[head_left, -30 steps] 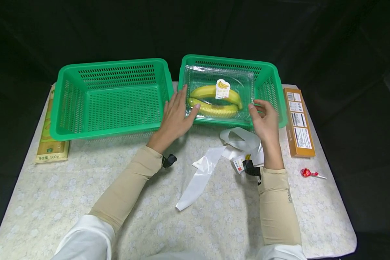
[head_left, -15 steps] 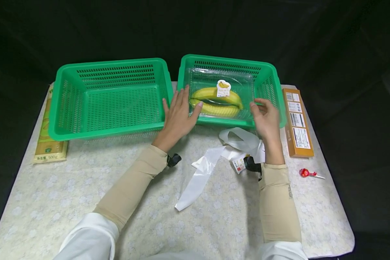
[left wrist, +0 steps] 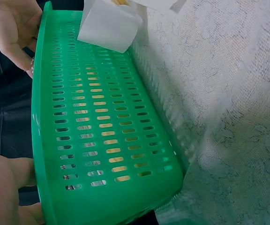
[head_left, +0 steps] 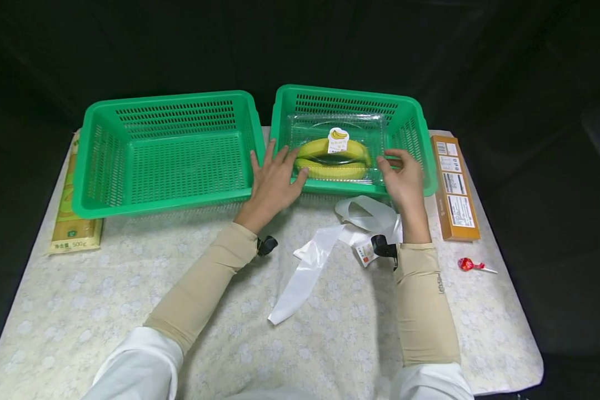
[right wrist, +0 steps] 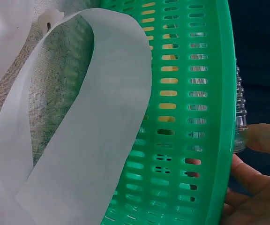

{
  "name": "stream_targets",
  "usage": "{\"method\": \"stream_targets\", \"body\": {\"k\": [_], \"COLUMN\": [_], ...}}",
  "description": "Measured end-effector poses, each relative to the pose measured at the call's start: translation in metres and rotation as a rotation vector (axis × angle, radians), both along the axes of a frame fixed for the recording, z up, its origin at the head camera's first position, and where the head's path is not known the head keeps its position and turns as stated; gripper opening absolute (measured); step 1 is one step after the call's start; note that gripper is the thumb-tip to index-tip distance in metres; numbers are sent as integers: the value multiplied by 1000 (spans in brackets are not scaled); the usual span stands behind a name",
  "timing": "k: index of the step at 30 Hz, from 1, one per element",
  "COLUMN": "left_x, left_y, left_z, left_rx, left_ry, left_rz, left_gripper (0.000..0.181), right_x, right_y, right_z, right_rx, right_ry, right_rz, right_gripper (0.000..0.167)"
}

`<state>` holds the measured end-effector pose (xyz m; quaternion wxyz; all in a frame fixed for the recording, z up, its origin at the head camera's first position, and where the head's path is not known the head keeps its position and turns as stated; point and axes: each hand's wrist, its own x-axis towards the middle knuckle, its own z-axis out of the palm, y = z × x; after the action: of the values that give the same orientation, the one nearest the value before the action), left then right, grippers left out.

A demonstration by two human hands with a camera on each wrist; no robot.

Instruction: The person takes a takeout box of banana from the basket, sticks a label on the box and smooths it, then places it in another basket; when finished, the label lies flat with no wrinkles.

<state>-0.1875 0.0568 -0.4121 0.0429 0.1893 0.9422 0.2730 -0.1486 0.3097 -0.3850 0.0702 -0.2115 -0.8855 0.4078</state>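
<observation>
A clear plastic clamshell box (head_left: 365,130) with two bananas (head_left: 332,169) and a banana label (head_left: 338,140) sits down in the right green basket (head_left: 350,93). My left hand (head_left: 275,183) has its fingers spread over the basket's left front corner, fingertips at the box's left edge. My right hand (head_left: 405,175) pinches the box's right edge between thumb and fingers. In the right wrist view, the box's ridged edge (right wrist: 240,122) shows above the rim beside the right thumb and fingers (right wrist: 254,176). The basket wall hides most of the box in both wrist views.
A second green basket (head_left: 167,210) stands on the left, partly over a yellow 500g packet (head_left: 77,233). White strips (head_left: 305,278) with a label lie in front. An orange box (head_left: 455,191) and a red lollipop (head_left: 467,264) lie on the right.
The clamshell box has come down lower into the right basket, between both hands. The right hand has shifted slightly left with it; the left hand has moved slightly right.
</observation>
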Motion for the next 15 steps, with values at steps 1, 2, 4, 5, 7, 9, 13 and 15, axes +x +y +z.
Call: {"method": "stream_targets", "body": {"k": [1,2,4,5,7,9,13,15], "left_x": [0,-1,-2,-2,-3,-4,-3,0], "left_y": [0,1,1,2,3,3,2,1], "left_z": [0,0,0,1,1,1,0,-2], "left_rx": [0,-1,-1,3,6,13,19,10], "left_ry": [-1,-1,3,2,5,3,12,16], "left_rz": [0,0,-1,-1,-1,-1,-4,-9], "left_gripper": [58,58,58,57,57,56,56,55], "right_x": [0,-1,-2,-2,-3,-4,-2,0], "right_y": [0,1,1,2,2,3,2,2], "right_z": [0,1,1,2,3,5,4,1], "right_rx": [-1,-1,-5,-4,-2,3,25,39], "right_ry": [-2,-4,-3,-5,-13,-20,-27,-32], "right_rz": [1,1,4,5,7,10,27,38], "right_gripper": [44,44,44,44,44,44,45,46]}}
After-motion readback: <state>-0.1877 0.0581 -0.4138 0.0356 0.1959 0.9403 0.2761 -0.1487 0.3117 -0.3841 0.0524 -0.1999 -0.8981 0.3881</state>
